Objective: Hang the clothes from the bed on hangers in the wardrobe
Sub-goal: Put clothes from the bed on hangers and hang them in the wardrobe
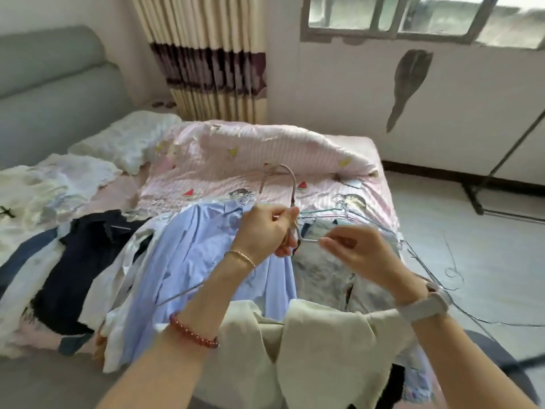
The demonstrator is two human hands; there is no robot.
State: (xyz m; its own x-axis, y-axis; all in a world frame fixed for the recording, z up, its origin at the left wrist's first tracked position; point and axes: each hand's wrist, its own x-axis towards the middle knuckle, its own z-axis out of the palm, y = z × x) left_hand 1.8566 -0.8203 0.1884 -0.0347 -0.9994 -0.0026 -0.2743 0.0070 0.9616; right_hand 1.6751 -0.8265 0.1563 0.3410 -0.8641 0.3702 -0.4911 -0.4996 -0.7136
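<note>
Bed (380, 184) piled with clothes (188, 261); left hand (265, 231) grips hanger (290, 199) neck, right hand (356, 249) pinches its wire; wardrobe unseen.

Quilt (265, 149): pink-and-white stripes, small watermelon and yellow fruit prints. Shirt (188, 255): plain light blue. Garment left of it (85, 261): dark navy. Near cloth (324, 349): cream. Curtain (206, 54): beige stripes, dark maroon floral band. Headboard (50, 84): grey-green. Bead bracelet (193, 332): red. Watch strap (424, 308): white.

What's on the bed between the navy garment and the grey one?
Head view: the light blue shirt lies between the navy garment and the grey garment, with a white garment beside it.
</note>
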